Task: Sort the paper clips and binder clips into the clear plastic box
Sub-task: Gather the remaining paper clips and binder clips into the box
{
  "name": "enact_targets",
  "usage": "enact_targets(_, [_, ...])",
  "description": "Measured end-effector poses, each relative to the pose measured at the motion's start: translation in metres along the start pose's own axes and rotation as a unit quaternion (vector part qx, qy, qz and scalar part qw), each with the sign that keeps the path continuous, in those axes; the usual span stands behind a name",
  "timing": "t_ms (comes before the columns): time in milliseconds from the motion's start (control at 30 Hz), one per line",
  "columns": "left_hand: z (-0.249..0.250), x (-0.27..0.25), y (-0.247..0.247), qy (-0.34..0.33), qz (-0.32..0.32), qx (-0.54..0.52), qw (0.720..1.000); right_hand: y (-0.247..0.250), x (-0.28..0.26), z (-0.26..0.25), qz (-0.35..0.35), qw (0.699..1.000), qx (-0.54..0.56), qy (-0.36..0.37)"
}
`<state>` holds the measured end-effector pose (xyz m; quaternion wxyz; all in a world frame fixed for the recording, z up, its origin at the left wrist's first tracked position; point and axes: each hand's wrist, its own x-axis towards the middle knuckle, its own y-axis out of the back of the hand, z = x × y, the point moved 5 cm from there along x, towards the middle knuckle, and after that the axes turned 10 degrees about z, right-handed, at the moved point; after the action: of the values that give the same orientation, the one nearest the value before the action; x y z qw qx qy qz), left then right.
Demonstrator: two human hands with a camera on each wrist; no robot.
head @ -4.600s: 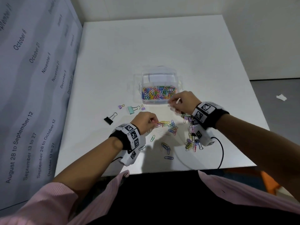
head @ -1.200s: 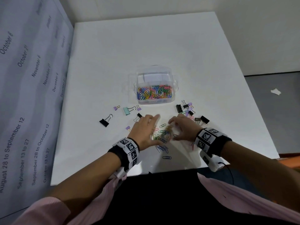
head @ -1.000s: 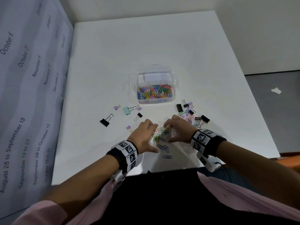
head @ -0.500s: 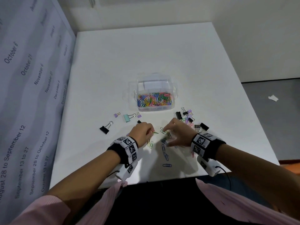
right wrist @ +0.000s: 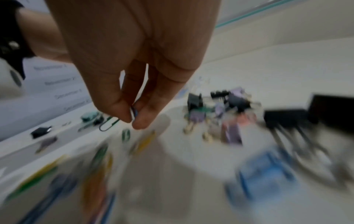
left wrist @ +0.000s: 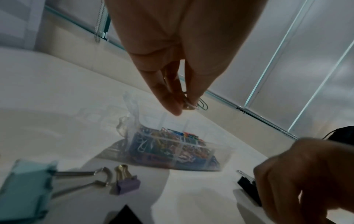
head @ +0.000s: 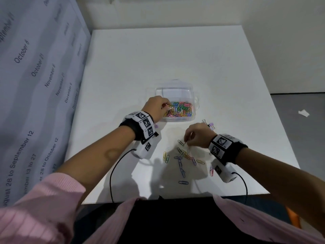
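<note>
Clips pinched in my left hand (head: 154, 107) hang over the clear plastic box (head: 194, 101) of coloured paper clips, ready to drop, while my right hand (head: 197, 135) pinches another paper clip above the scattered coloured paper clips (head: 182, 160) just below it

The far half of the white table (head: 175, 55) is left bare across the upper frame. At centre the clear plastic box (head: 193, 118) is flanked by binder clips (head: 210, 125) at its lower right, and paper clips (head: 181, 166) are scattered below.
</note>
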<state>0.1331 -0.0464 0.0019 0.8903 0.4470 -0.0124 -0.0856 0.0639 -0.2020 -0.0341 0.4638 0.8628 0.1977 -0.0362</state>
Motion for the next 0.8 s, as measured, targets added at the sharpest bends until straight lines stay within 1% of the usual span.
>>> enact_targets(100, [-0.007, 0.011, -0.006, 0.025, -0.010, 0.018, 0.999, 0.024, 0.021, -0.009, 0.043, 0.998, 0.029, -0.033])
enact_targets(200, [-0.011, 0.016, -0.014, 0.045, -0.012, 0.015, 0.999, 0.043, 0.041, -0.017, 0.099, 0.992, 0.066, -0.034])
enact_targets(267, [-0.010, 0.015, -0.016, 0.049, -0.010, 0.012, 0.999, 0.049, 0.051, -0.018, 0.123, 0.988, 0.085, -0.034])
enact_targets(367, [-0.007, 0.011, -0.017, 0.034, -0.004, 0.016, 0.999, 0.052, 0.061, -0.014, 0.147, 0.982, 0.104, -0.050])
enact_targets(500, [-0.005, -0.004, -0.015, -0.001, -0.019, 0.009, 1.000, 0.046, 0.065, -0.001, 0.151, 0.984, 0.081, -0.054])
enact_targets(600, [-0.009, -0.026, -0.021, -0.027, -0.062, -0.001, 0.998, 0.042, 0.058, 0.005, 0.149, 0.986, 0.060, -0.040])
enact_targets(667, [-0.014, -0.041, -0.029, -0.039, -0.112, 0.002, 0.993, 0.042, 0.049, 0.006, 0.154, 0.987, 0.044, -0.022])
enact_targets(733, [-0.021, -0.053, -0.036, -0.055, -0.171, 0.030, 0.983, 0.039, 0.040, 0.005, 0.159, 0.987, 0.027, -0.005])
enact_targets(800, [-0.028, -0.063, -0.041, -0.071, -0.215, 0.063, 0.972, 0.034, 0.031, 0.005, 0.152, 0.988, 0.018, 0.011])
